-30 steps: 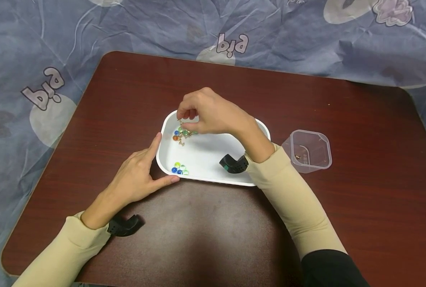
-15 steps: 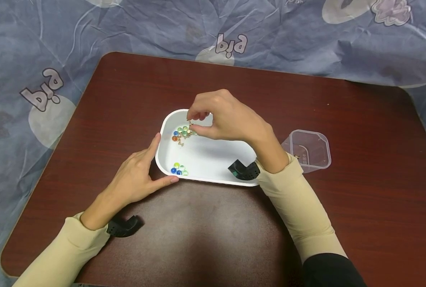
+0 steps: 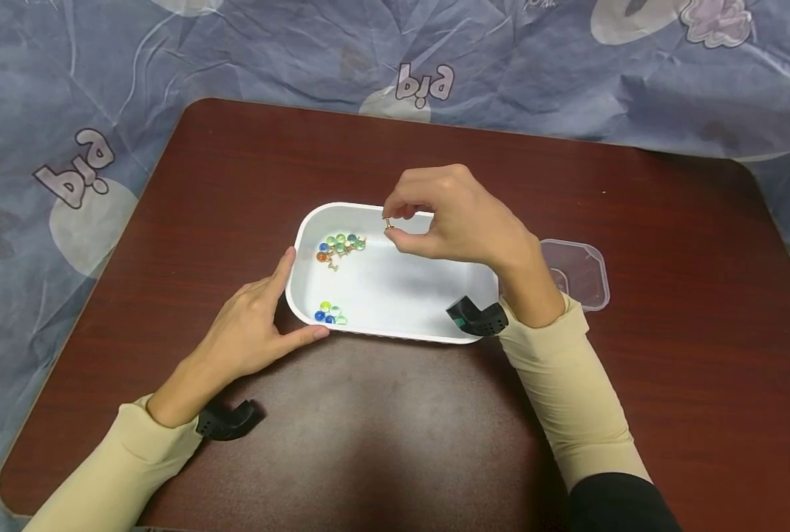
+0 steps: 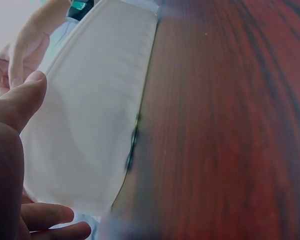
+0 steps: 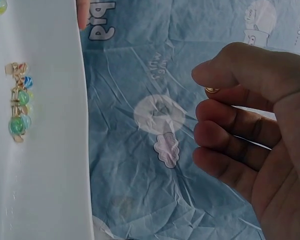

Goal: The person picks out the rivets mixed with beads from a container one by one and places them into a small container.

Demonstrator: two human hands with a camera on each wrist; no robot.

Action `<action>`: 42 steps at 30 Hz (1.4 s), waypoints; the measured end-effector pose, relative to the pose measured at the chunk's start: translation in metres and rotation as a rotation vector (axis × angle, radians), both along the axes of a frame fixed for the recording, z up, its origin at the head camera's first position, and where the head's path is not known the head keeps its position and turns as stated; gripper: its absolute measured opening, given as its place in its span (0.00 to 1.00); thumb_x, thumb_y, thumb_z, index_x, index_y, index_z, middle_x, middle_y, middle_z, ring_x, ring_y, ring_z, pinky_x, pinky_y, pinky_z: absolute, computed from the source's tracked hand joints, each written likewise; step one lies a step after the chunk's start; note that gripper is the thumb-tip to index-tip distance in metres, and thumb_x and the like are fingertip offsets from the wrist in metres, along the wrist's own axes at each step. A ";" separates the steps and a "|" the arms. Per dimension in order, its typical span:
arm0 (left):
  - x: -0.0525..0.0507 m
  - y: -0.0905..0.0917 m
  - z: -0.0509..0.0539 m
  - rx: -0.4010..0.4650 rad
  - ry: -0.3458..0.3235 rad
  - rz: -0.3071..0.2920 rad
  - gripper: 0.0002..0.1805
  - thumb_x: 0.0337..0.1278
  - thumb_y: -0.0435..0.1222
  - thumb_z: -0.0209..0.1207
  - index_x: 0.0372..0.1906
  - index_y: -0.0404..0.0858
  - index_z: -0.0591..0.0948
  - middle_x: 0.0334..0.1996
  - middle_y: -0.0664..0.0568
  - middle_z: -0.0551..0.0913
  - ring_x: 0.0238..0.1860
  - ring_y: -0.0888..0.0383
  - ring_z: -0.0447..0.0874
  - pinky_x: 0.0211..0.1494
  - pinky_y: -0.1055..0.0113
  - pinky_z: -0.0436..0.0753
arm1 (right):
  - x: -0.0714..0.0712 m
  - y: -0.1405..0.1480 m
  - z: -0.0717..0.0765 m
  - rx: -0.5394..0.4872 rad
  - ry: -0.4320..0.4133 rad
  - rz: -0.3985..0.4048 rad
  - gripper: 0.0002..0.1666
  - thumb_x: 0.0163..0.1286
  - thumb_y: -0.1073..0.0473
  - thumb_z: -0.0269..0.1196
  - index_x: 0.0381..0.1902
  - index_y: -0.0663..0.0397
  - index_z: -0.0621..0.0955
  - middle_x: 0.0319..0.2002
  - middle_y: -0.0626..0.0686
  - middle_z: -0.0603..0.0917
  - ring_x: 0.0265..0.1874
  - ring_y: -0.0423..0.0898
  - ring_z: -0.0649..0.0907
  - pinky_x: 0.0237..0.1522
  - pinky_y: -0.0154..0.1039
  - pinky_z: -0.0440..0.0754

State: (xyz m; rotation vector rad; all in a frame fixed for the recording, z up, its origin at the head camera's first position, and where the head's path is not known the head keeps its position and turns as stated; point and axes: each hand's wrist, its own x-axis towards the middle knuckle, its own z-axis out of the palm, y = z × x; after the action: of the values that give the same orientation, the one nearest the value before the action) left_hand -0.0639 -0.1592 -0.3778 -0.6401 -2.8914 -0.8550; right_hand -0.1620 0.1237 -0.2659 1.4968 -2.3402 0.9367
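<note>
In the head view a white tray (image 3: 408, 295) holds a cluster of marbles (image 3: 340, 247) mixed with small gold pieces at its upper left, and several more marbles (image 3: 330, 314) at its lower left. My right hand (image 3: 464, 222) pinches a small gold stud (image 3: 388, 223) between thumb and index finger above the tray; in the right wrist view a bit of the gold stud (image 5: 212, 90) shows beneath the thumb. My left hand (image 3: 244, 332) rests with spread fingers against the tray's left end. The left wrist view shows its thumb along the outer wall (image 4: 90, 110).
A clear plastic box (image 3: 584, 284) stands right of the tray, partly hidden by my right wrist and sleeve. The brown table (image 3: 381, 414) extends around both, with a patterned blue-grey cloth (image 3: 288, 59) beyond its far edge.
My right hand has moved right from the upper-left cluster, carrying the gold stud, and now covers part of the clear box with its wrist. My left hand has stayed at the tray.
</note>
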 end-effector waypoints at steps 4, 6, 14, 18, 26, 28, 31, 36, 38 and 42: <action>-0.001 0.000 0.000 -0.004 0.003 0.000 0.61 0.46 0.55 0.72 0.78 0.32 0.51 0.66 0.34 0.71 0.63 0.38 0.74 0.62 0.43 0.70 | 0.000 0.009 0.002 -0.007 0.030 -0.014 0.05 0.53 0.70 0.68 0.27 0.57 0.84 0.25 0.48 0.81 0.26 0.41 0.77 0.31 0.36 0.74; -0.001 0.000 0.000 -0.005 0.005 -0.002 0.61 0.46 0.54 0.72 0.77 0.31 0.51 0.66 0.33 0.71 0.63 0.38 0.74 0.62 0.43 0.70 | 0.000 0.012 0.003 -0.006 0.042 -0.025 0.05 0.52 0.70 0.68 0.27 0.57 0.84 0.25 0.48 0.82 0.26 0.41 0.78 0.31 0.36 0.76; 0.000 0.000 0.001 0.002 0.007 -0.007 0.60 0.47 0.54 0.72 0.77 0.31 0.51 0.66 0.34 0.71 0.63 0.38 0.74 0.61 0.43 0.70 | 0.002 0.028 0.007 0.011 0.075 -0.076 0.03 0.51 0.69 0.68 0.26 0.58 0.85 0.25 0.49 0.83 0.24 0.40 0.77 0.30 0.34 0.73; 0.000 0.000 0.000 0.007 0.016 -0.009 0.61 0.46 0.53 0.73 0.77 0.31 0.52 0.66 0.33 0.71 0.63 0.38 0.74 0.61 0.43 0.70 | 0.003 0.035 0.008 0.030 0.091 -0.080 0.03 0.52 0.69 0.67 0.26 0.59 0.85 0.26 0.49 0.83 0.24 0.39 0.76 0.29 0.34 0.73; -0.001 0.000 -0.001 0.010 0.020 -0.012 0.61 0.46 0.54 0.72 0.77 0.31 0.52 0.66 0.33 0.70 0.63 0.38 0.73 0.61 0.43 0.71 | 0.004 0.052 0.010 0.046 0.092 -0.125 0.03 0.51 0.69 0.67 0.27 0.59 0.85 0.26 0.49 0.83 0.25 0.39 0.77 0.31 0.30 0.72; -0.001 0.000 -0.001 0.011 0.014 -0.013 0.61 0.47 0.54 0.72 0.77 0.31 0.51 0.66 0.33 0.70 0.63 0.38 0.73 0.61 0.43 0.70 | 0.005 0.057 0.011 0.051 0.092 -0.139 0.03 0.52 0.68 0.67 0.26 0.58 0.85 0.25 0.49 0.83 0.25 0.38 0.77 0.30 0.29 0.71; 0.000 0.000 -0.001 0.009 0.007 -0.013 0.61 0.47 0.53 0.72 0.77 0.31 0.51 0.66 0.33 0.70 0.63 0.38 0.73 0.61 0.43 0.70 | 0.006 0.064 0.011 0.060 0.093 -0.162 0.03 0.52 0.68 0.67 0.26 0.58 0.85 0.25 0.49 0.83 0.25 0.38 0.77 0.29 0.29 0.70; 0.000 0.001 -0.001 0.011 0.013 -0.018 0.61 0.47 0.53 0.73 0.78 0.32 0.50 0.65 0.32 0.71 0.63 0.38 0.73 0.61 0.42 0.70 | 0.008 0.076 0.011 0.073 0.093 -0.207 0.02 0.52 0.67 0.67 0.26 0.59 0.85 0.25 0.49 0.84 0.23 0.37 0.77 0.29 0.27 0.70; 0.000 0.000 -0.001 0.013 0.019 -0.020 0.61 0.46 0.53 0.73 0.78 0.32 0.50 0.65 0.32 0.71 0.63 0.38 0.74 0.61 0.42 0.70 | 0.008 0.080 0.012 0.076 0.088 -0.221 0.03 0.52 0.67 0.66 0.27 0.59 0.85 0.25 0.49 0.84 0.23 0.37 0.77 0.29 0.26 0.71; 0.000 0.000 -0.002 0.013 0.028 -0.019 0.61 0.46 0.53 0.73 0.77 0.31 0.51 0.65 0.32 0.71 0.62 0.38 0.74 0.61 0.42 0.70 | 0.008 0.089 0.016 0.058 0.092 -0.236 0.04 0.51 0.68 0.67 0.28 0.60 0.84 0.25 0.49 0.84 0.24 0.36 0.78 0.32 0.24 0.72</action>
State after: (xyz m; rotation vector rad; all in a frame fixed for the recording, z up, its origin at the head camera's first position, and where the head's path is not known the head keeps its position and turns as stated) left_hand -0.0643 -0.1595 -0.3797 -0.6746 -2.8564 -0.8597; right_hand -0.1542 0.2131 -0.2502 1.2202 -2.4278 0.7310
